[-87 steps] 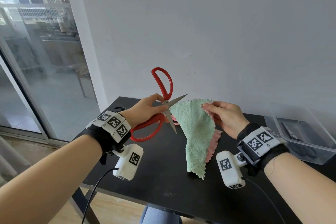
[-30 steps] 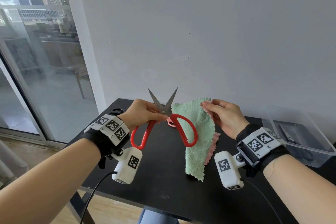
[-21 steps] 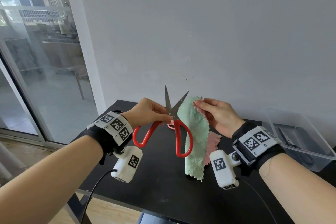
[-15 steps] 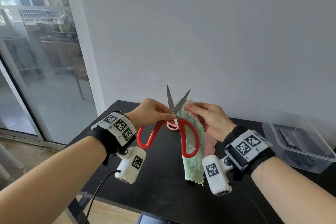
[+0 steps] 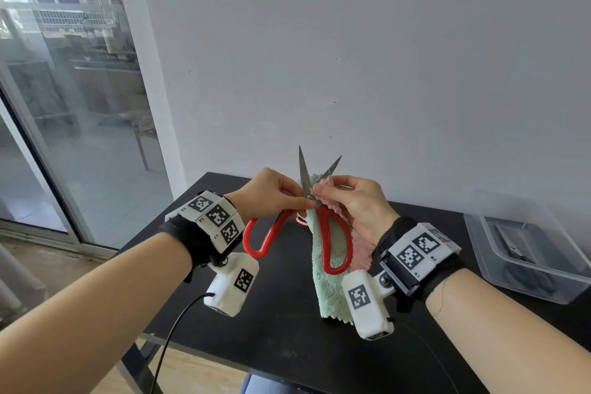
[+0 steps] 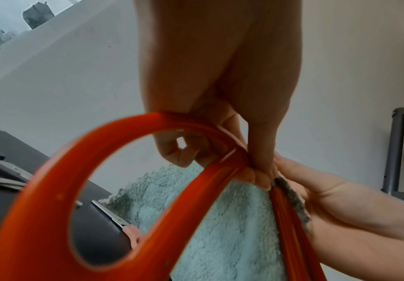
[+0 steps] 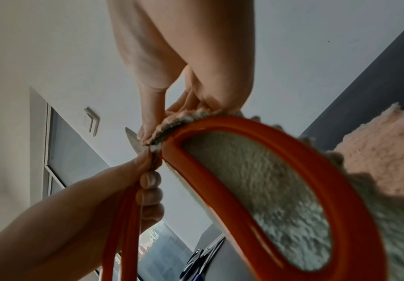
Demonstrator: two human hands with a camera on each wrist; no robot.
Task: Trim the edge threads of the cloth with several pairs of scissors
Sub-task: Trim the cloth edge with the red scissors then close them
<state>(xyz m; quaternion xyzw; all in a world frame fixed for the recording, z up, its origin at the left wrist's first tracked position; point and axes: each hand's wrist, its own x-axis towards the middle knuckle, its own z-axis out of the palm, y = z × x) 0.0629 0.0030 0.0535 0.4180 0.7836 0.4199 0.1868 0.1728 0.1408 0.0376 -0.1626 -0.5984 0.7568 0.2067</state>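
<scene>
My left hand (image 5: pixel 300 200) pinches the red-handled scissors (image 5: pixel 303 173) at the pivot. The blades point up and stand apart, and the handle loops hang down. My right hand (image 5: pixel 319 193) pinches the top edge of the green and pink cloth (image 5: pixel 329 291) right against the pivot, between the blades. The rest of the cloth hangs down to the black table (image 5: pixel 287 339). In the left wrist view a handle loop (image 6: pixel 39 199) fills the front, with the cloth (image 6: pixel 232 218) behind it. In the right wrist view the other loop (image 7: pixel 244 121) frames the cloth (image 7: pixel 256 180).
A clear plastic bin (image 5: pixel 479 233) holding dark tools stands at the table's right end. A second pair of scissors with pink handles (image 6: pixel 114 216) lies on the table behind the cloth. The wall is close behind and a glass door is to the left.
The scissors have turned over from handles up to blades up. My hands have come together, and the cloth's top edge now sits between the open blades at the pivot.
</scene>
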